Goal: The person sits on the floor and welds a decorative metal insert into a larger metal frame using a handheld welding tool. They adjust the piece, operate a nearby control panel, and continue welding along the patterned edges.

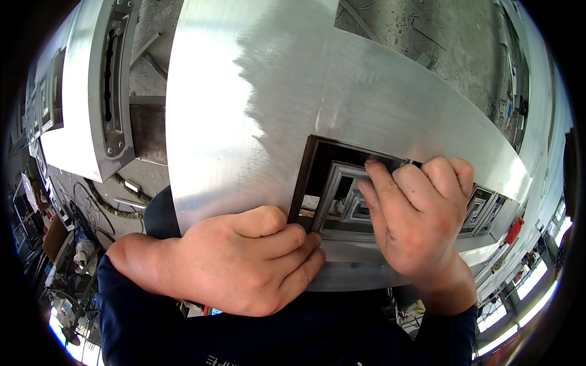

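Note:
A large brushed metal panel [366, 91] lies in front of me, with a dark rectangular cutout near its right part. Inside the cutout sits a metal frame ornament [332, 195] made of nested rectangles. My right hand [421, 207] is closed over the right side of the ornament; its thumb and index finger reach into the cutout and the other fingers are curled. The ornament's right part is hidden by that hand. My left hand [256, 262] lies on the panel's near side with its fingers curled round the edge by the cutout's near left corner.
Further right along the panel is another framed cutout [479, 210]. On the left stands a second metal piece with a long slotted plate [113, 79]. Offcuts and scraps [421, 36] lie on the concrete floor. A cable [91, 195] and clutter are at the lower left.

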Available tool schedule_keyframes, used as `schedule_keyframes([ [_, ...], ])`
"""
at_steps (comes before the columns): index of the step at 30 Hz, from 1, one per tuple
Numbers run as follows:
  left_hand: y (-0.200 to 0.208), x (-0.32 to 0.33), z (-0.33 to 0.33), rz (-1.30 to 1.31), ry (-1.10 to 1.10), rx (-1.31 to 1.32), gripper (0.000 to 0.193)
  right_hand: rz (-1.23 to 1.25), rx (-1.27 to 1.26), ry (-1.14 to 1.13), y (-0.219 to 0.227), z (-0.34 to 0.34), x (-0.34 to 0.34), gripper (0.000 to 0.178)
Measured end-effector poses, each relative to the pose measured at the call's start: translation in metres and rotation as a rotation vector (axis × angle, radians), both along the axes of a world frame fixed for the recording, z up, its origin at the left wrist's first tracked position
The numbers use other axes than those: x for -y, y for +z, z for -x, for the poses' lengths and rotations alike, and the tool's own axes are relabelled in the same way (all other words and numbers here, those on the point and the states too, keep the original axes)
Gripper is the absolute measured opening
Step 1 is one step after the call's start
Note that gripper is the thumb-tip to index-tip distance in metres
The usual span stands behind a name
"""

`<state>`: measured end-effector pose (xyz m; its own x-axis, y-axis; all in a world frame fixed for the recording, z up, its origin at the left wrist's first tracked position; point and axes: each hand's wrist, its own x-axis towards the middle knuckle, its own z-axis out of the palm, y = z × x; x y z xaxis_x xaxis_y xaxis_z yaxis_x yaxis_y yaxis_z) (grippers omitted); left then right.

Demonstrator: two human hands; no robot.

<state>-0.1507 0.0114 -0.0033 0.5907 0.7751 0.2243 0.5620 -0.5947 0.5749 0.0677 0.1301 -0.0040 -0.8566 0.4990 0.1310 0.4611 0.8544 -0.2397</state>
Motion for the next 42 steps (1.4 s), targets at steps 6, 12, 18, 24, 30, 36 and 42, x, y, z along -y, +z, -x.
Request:
schedule_keyframes([
  [6,0.003,-0.001,0.001,0.016,-0.014,-0.017,0.035,0.032,-0.012,0.008,0.003,0.0,-0.003,0.029],
  [12,0.002,0.0,0.0,0.017,-0.004,-0.016,0.033,0.029,-0.013,-0.002,0.003,0.001,-0.003,0.028],
  [18,0.005,-0.003,0.0,0.03,-0.007,-0.063,0.03,0.05,-0.065,0.001,0.0,-0.003,-0.006,0.022],
  [24,0.007,-0.003,0.001,0.017,-0.009,-0.1,0.028,0.041,-0.079,0.008,-0.001,-0.003,-0.008,0.018],
  [30,0.002,0.002,-0.004,0.026,0.053,-0.027,0.032,0.137,-0.05,-0.018,0.006,-0.003,-0.009,0.02],
  [36,0.005,0.001,0.003,0.035,-0.006,-0.095,0.026,0.189,0.004,0.009,0.012,-0.006,-0.011,0.02],
  [42,0.006,0.001,0.003,0.047,-0.017,-0.086,0.028,0.156,0.009,0.005,0.012,-0.005,-0.009,0.018],
])
